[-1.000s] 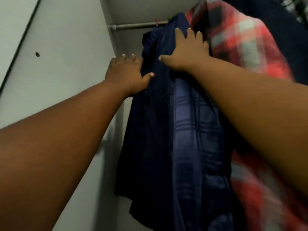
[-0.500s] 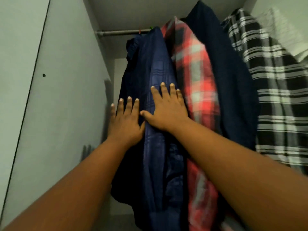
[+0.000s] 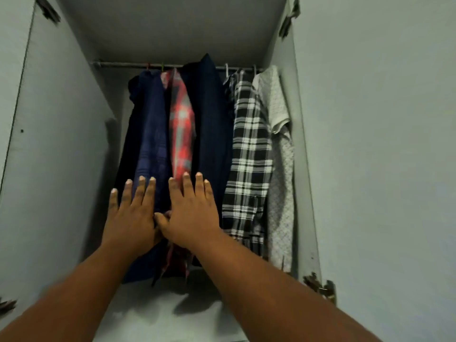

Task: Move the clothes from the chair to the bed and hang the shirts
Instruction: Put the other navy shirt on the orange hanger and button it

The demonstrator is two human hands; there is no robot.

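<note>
Both hands flat and spread, holding nothing — the left hand [image 3: 132, 213] lies on the navy plaid shirt [image 3: 150, 134], the right hand [image 3: 191, 213] over the red plaid shirt [image 3: 182, 124]. Five shirts hang side by side on the wardrobe rail [image 3: 118, 65]. Looks like the hanging step, smoothing. Next call, I'd judge — draw back and fetch whatever remains.

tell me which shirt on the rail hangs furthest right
The pale grey patterned short-sleeved shirt, hanging beside the right wardrobe wall. It is the only light, unchecked one; the black-and-white checked shirt hangs just left of it.
</note>
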